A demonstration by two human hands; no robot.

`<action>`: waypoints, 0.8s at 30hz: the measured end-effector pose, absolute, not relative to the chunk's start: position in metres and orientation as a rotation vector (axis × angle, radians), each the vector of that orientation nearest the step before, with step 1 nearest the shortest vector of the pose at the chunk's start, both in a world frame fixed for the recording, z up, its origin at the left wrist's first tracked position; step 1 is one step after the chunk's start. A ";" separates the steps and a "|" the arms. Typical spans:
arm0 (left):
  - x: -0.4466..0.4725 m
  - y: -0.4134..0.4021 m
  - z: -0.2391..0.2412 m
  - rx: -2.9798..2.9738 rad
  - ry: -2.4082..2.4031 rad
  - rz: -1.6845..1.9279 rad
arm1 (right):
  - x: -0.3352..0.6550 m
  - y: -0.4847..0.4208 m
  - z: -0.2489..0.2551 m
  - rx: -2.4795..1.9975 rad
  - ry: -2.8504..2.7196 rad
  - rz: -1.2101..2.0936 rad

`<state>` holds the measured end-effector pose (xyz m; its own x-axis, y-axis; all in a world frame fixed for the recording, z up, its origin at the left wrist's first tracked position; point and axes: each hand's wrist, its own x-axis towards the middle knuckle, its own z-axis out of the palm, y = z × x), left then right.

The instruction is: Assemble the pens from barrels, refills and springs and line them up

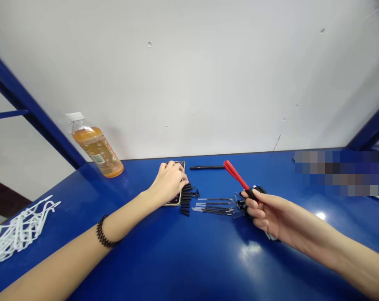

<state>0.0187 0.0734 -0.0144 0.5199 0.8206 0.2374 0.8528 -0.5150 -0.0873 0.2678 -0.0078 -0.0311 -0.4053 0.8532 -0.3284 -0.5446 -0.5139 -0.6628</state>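
Blue table [189,259] fills the view, its back edge against a white wall; a blurred patch hides whatever sits in the back right corner. White netting [16,228] is cut off at the left edge. A bottle [97,148] of orange drink stands in the back left corner.

Left hand [170,182] lies on a phone [176,200] near the back edge, fingers together and curled over it. It covers most of the phone; a real grip, can't tell.

Right hand [267,211], right of centre, has fingers clamped on a red pen [236,175] with a black grip section. The lower end is buried in the fist among dark bits that are hard to make out. The long axis slants, red end up and toward the back left, clear of the table.

Between the hands: thin refills [213,207] lying left-right, a row of black pen parts [185,200] beside the phone, and tiny springs [238,205].
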 end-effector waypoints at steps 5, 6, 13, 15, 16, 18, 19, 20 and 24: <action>0.032 0.053 0.004 -2.465 -1.360 -0.452 | 0.263 -0.009 -0.031 -0.814 -0.535 2.027; 0.039 0.045 0.010 -2.437 -1.310 -0.528 | 0.262 -0.010 -0.031 -0.821 -0.550 2.025; 0.087 0.017 0.028 -2.571 -0.422 -0.319 | 0.256 -0.020 -0.031 -0.723 -0.742 2.036; 0.092 0.024 0.028 -2.605 -0.387 -0.215 | 0.257 -0.021 -0.030 -0.687 -0.750 2.056; 0.093 0.027 0.029 -2.614 -0.385 -0.208 | 0.258 -0.021 -0.030 -0.672 -0.739 2.069; 0.092 0.032 0.032 -2.617 -0.374 -0.235 | 0.259 -0.021 -0.029 -0.649 -0.716 2.094; 0.091 0.033 0.034 -2.611 -0.367 -0.245 | 0.260 -0.020 -0.029 -0.642 -0.707 2.103; 0.091 0.033 0.037 -2.601 -0.358 -0.246 | 0.260 -0.020 -0.028 -0.639 -0.696 2.111; 0.089 0.031 0.046 -2.548 -0.302 -0.244 | 0.261 -0.020 -0.028 -0.660 -0.664 2.136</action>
